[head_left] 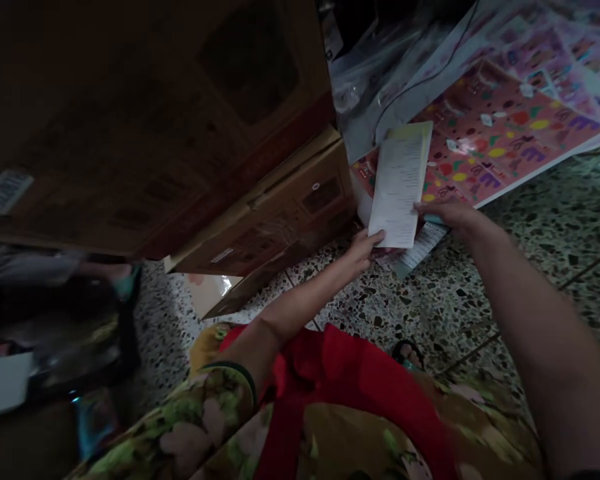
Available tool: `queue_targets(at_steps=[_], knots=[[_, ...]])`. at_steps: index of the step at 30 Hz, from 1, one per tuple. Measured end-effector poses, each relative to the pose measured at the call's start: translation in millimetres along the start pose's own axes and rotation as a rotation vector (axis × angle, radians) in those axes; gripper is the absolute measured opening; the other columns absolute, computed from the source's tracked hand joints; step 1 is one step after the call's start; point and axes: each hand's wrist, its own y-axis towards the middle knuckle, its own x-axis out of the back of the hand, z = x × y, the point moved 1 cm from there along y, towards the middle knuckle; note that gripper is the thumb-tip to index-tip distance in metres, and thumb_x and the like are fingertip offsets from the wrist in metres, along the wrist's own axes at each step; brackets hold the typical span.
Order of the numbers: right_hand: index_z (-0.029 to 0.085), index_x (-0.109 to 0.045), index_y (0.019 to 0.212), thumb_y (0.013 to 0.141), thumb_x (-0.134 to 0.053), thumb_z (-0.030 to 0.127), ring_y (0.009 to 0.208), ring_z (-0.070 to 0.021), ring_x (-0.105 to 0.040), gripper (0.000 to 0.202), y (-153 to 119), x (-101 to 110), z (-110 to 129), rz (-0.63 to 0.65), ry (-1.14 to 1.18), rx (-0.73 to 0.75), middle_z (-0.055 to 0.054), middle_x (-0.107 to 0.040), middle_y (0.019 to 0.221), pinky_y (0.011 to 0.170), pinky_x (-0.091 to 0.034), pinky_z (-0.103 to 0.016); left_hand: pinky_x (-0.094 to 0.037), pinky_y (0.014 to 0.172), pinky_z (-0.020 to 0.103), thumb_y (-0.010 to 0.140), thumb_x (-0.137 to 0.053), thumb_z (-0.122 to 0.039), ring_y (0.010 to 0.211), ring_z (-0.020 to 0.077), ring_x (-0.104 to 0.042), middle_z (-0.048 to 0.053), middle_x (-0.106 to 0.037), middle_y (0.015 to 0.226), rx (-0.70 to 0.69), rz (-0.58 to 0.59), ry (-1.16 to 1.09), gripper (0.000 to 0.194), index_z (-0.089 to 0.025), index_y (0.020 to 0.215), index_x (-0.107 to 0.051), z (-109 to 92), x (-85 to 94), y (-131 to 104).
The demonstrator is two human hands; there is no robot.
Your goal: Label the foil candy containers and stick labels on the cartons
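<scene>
A stack of white printed paper sheets (397, 187) with a yellowish top edge is tilted in front of me, between both hands. My left hand (363, 252) pinches its lower left corner, thumb or finger on top. At the right edge, my right hand (450, 212) grips the sheets, with its other fingers partly hidden. Below the sheets, a greyish printed card or packet (423, 250) shows, with a turquoise edge near my right hand; I cannot tell whether it is held too.
Large cardboard boxes (290, 207) are stacked at the left. Colourful printed sheets (510, 133) lie at the upper right, beside clear plastic wrapping (355, 93). The floor (380, 293) is speckled terrazzo. A person's foot (125, 280) and dark clutter show at the far left.
</scene>
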Motion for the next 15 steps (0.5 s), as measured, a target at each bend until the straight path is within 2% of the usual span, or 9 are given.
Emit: queue_targets(at_steps=[2,4,6,9,11,13,15], knots=[[0.002,-0.07,0.11,0.088,-0.068,0.016,0.083,-0.0152,-0.07,0.026,-15.3,3.9,-7.7,0.121,0.205,-0.111,-0.024,-0.071,0.118,0.088,-0.053,-0.038,-0.057,0.07,0.028,0.072,-0.086,-0.026,0.069,0.014,-0.067,0.008,-0.075,0.096,0.091,0.077,0.06,0.042,-0.014,0.108,-0.068,3.2,18.8,-28.5],[0.008,-0.071,0.115,0.08,-0.072,0.006,0.094,-0.0171,-0.07,0.035,-33.6,3.8,-13.8,0.16,0.322,-0.11,-0.018,-0.07,0.125,0.096,-0.051,-0.038,-0.057,0.066,0.027,0.066,-0.089,-0.023,0.068,0.0142,-0.067,0.008,-0.075,0.094,0.22,0.123,0.158,0.041,-0.012,0.101,-0.07,5.2,38.9,-64.8],[0.011,-0.073,0.112,0.07,-0.076,0.002,0.101,-0.0195,-0.07,0.044,-54.1,-3.0,-19.6,0.199,0.379,-0.083,-0.014,-0.071,0.124,0.102,-0.049,-0.039,-0.055,0.063,0.024,0.063,-0.091,-0.025,0.069,0.0153,-0.069,0.01,-0.076,0.093,0.361,0.134,0.24,0.04,-0.012,0.096,-0.072,5.0,57.0,-104.5],[0.014,-0.075,0.104,0.06,-0.084,0.013,0.103,-0.0252,-0.071,0.045,-88.5,-22.3,-30.0,0.267,0.435,-0.099,-0.012,-0.074,0.118,0.105,-0.049,-0.046,-0.056,0.064,0.025,0.063,-0.091,-0.029,0.072,0.0166,-0.071,0.012,-0.076,0.096,0.524,0.084,0.297,0.043,-0.012,0.097,-0.071,1.7,76.5,-158.2],[0.016,-0.076,0.099,0.055,-0.089,0.024,0.104,-0.0289,-0.071,0.047,-115.7,-36.0,-38.4,0.251,0.473,-0.112,-0.011,-0.076,0.114,0.104,-0.05,-0.052,-0.057,0.067,0.026,0.06,-0.092,-0.031,0.073,0.017,-0.071,0.011,-0.075,0.098,0.574,0.026,0.314,0.052,-0.013,0.103,-0.069,-0.2,83.6,-184.3],[0.016,-0.076,0.096,0.05,-0.091,0.032,0.104,-0.0319,-0.071,0.051,-149.1,-47.7,-47.0,0.192,0.519,-0.15,-0.011,-0.077,0.11,0.102,-0.051,-0.054,-0.058,0.068,0.027,0.058,-0.094,-0.035,0.076,0.0176,-0.071,0.01,-0.075,0.103,0.554,-0.01,0.316,0.068,-0.017,0.116,-0.064,0.1,86.4,-202.3],[0.016,-0.075,0.095,0.048,-0.092,0.038,0.106,-0.034,-0.071,0.055,-189.7,-57.0,-54.0,0.11,0.576,-0.208,-0.012,-0.077,0.109,0.101,-0.053,-0.055,-0.057,0.07,0.027,0.054,-0.096,-0.04,0.079,0.0169,-0.071,0.008,-0.074,0.106,0.474,-0.01,0.317,0.079,-0.021,0.122,-0.061,2.9,85.8,-215.6]])
